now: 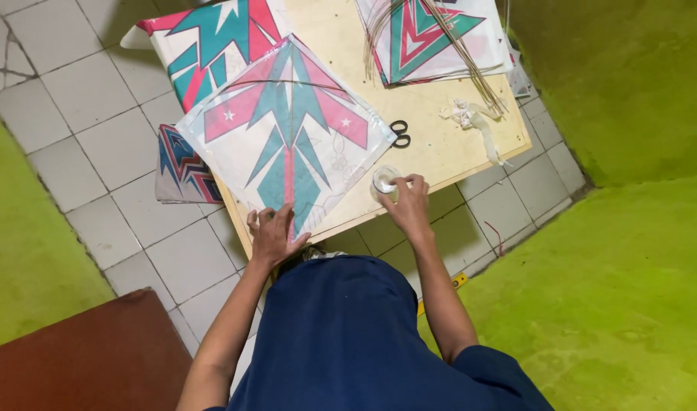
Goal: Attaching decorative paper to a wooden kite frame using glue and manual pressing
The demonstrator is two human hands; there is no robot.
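Head view, kite under left hand

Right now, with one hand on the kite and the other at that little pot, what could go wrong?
The left hand presses only the bottom corner of the kite, which overhangs the board's edge, so it might slide or crease. The right hand is at the small pot near that edge; a nudge could tip it off or onto the paper. The scissors lie right beside the kite and could snag it.
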